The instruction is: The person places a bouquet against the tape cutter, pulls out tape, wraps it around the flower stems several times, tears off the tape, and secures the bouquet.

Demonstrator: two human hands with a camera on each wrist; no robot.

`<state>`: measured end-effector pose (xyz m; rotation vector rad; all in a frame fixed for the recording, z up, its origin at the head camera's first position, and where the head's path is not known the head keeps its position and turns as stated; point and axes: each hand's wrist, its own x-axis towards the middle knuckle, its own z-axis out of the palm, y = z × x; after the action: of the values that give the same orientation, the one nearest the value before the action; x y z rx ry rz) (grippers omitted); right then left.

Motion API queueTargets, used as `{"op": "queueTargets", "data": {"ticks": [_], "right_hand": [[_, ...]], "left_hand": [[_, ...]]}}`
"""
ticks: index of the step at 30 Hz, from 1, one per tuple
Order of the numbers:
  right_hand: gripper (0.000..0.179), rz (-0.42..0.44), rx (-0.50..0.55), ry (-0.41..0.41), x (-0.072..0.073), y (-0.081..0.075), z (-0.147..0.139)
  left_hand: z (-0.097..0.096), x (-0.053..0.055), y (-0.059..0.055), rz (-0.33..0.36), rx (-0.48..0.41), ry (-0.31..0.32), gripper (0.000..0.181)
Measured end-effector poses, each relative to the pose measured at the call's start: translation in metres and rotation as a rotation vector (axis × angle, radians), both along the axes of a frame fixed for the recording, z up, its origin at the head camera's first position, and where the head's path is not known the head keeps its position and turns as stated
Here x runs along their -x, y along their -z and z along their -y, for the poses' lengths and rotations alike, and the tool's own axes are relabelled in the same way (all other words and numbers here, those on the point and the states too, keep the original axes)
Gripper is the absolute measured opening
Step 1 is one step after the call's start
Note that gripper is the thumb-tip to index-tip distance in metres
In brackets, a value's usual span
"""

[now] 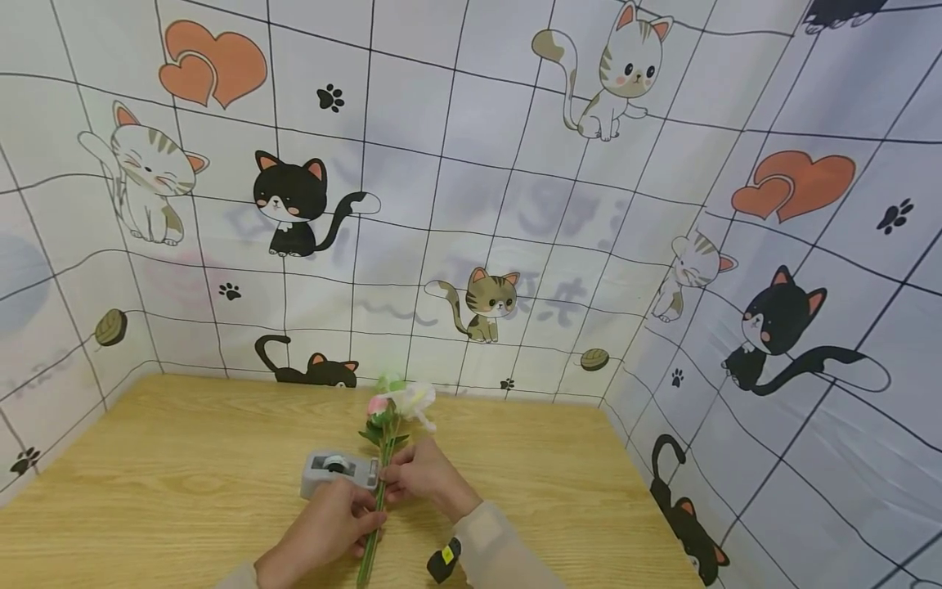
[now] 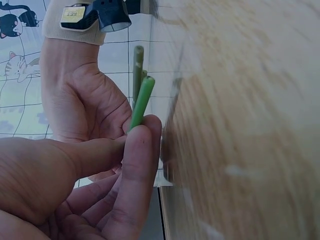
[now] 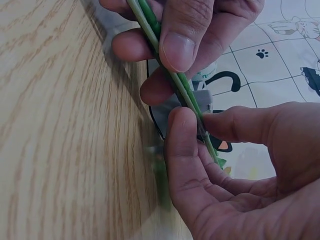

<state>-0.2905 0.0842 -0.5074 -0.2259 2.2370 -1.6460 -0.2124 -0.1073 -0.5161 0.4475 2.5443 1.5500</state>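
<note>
A small bunch of artificial flowers, with a pink bud (image 1: pixel 378 405) and a white bloom (image 1: pixel 414 401), lies with its blooms toward the far wall. Its green stems (image 1: pixel 368 550) run back toward the person. My left hand (image 1: pixel 334 517) pinches the stems between thumb and fingers; their cut ends (image 2: pixel 145 92) stick out past its fingertips in the left wrist view. Nearer the blooms, my right hand (image 1: pixel 427 474) pinches the same stems. In the right wrist view, a shiny clear strip (image 3: pixel 202 127) shows on the stems at its fingertips. A grey tape dispenser (image 1: pixel 318 478) stands just beyond my left hand.
The wooden table (image 1: pixel 530 474) meets walls hung with cat-patterned cloth (image 1: pixel 412 204) at the back and sides. A black wrist camera with a yellow label (image 1: pixel 445 560) sits at the right sleeve cuff.
</note>
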Motion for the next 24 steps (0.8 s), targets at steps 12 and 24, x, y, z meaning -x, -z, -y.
{"op": "queueTargets", "data": {"ticks": [12, 24], "right_hand": [[0.013, -0.035, -0.070, 0.023, -0.0014, -0.0014, 0.0054], [0.041, -0.104, -0.172, 0.064, -0.0015, 0.0055, 0.0063]], "left_hand": [[0.0005, 0.0007, -0.0002, 0.043, 0.000, 0.003, 0.011], [-0.0017, -0.0006, 0.0004, 0.057, -0.025, -0.004, 0.004]]}}
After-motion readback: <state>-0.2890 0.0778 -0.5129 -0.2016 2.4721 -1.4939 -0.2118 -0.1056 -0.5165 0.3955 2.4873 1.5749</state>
